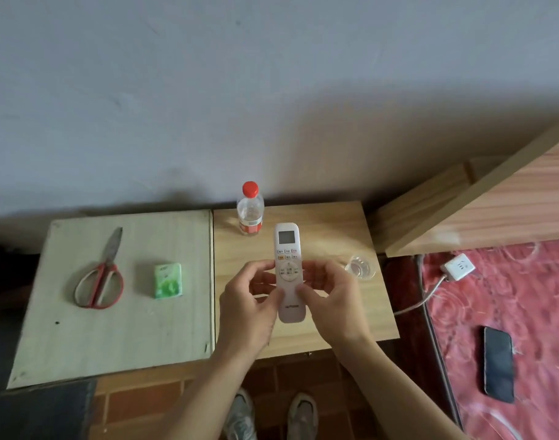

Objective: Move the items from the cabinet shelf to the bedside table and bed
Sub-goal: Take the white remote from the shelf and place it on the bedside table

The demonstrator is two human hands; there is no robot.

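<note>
Both hands [299, 290] pinched the remote [289, 271] above the bench [351, 319]; careless lowering could tip the cup [360, 267].

I saw a white remote [289, 271], a red-capped clear bottle [250, 208], red-handled scissors [101, 277], a green packet [168, 280], a black phone [498, 363], and a red bedspread [526, 306] patterned with pale swirls

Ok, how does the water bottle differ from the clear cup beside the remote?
The water bottle is tall, closed with a red cap, and carries a red label; the clear cup is short, open-topped and unlabelled. The bottle stands at the bedside table's back edge, the cup nearer its right edge. Both are transparent, upright, and untouched by the hands.
</note>
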